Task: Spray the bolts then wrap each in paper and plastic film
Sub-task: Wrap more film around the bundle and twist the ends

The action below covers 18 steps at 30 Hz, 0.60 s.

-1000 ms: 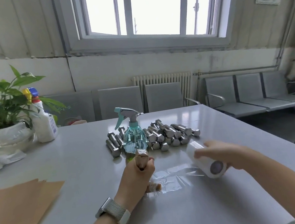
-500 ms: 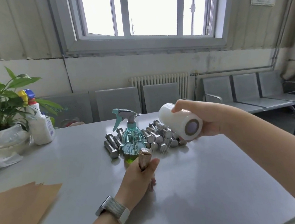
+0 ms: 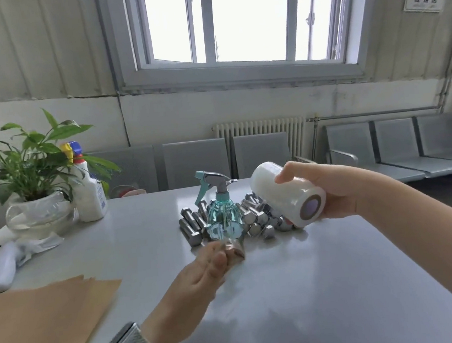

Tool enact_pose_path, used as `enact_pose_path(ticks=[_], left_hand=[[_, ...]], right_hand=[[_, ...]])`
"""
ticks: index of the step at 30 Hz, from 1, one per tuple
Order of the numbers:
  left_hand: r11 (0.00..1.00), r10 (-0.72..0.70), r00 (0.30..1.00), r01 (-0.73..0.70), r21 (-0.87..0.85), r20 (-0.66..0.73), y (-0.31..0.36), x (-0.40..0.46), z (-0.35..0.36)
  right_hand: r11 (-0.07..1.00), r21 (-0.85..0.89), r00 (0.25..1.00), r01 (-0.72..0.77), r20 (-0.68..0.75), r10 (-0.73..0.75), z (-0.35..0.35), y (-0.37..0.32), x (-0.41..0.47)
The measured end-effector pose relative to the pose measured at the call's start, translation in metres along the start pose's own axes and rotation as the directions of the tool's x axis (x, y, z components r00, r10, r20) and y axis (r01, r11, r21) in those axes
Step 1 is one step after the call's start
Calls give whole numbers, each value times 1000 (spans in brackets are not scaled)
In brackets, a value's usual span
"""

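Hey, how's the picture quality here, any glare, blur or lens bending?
Head view: the window is blown out white; the table carries soft sheen; the left hand and its wrapped bolt are motion-blurred; the wall edges bow from the wide-angle lens; the film roll stays fairly sharp.

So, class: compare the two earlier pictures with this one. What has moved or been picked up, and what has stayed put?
The right hand has lifted the roll of plastic film off the table and holds it above the bolt pile. The left hand has tipped the wrapped bolt forward from upright. The spray bottle, brown paper sheets and potted plant stayed put.
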<state>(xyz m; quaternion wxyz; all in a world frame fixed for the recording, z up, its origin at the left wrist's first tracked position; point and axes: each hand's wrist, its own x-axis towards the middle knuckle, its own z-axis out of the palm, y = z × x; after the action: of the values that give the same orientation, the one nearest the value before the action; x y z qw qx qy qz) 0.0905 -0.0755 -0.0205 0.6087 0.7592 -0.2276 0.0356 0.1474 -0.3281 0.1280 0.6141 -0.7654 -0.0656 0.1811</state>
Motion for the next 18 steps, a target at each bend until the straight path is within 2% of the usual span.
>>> enact_pose_path(ticks=[2,6,9,11,13,14,16,18], left_hand=[[998,-17,1000,18,57,-17,-1,-7,-1],[991,-125,992,125,-54,2,7,-9,-4],[974,-173,985,168,-154,-14,13,-11,-6],[968,-161,986,147,-205,-49,14,-11,-6],[955,-200,976,174,-241,-87,13,-9,-4],[940,-236,966,200,-276,-105,14,-8,-4],[905,-281,948,210,-370,-147,13,-6,-5],[847,-308,930,173,-502,-201,14,-6,-7]], right_hand=[[997,-61,993,41,117,-33,12,-8,-1],[943,-267,947,201,301,-116,34,-22,-12],[851,-439,930,288,340,-140,49,-33,-25],[744,-597,943,302,302,-140,63,-34,-32],[577,-754,949,314,261,-174,81,-28,-38],[518,-778,935,354,278,-221,89,-21,-39],[472,-755,886,456,334,-322,106,-4,-39],[306,-789,803,533,357,-478,121,17,-36]])
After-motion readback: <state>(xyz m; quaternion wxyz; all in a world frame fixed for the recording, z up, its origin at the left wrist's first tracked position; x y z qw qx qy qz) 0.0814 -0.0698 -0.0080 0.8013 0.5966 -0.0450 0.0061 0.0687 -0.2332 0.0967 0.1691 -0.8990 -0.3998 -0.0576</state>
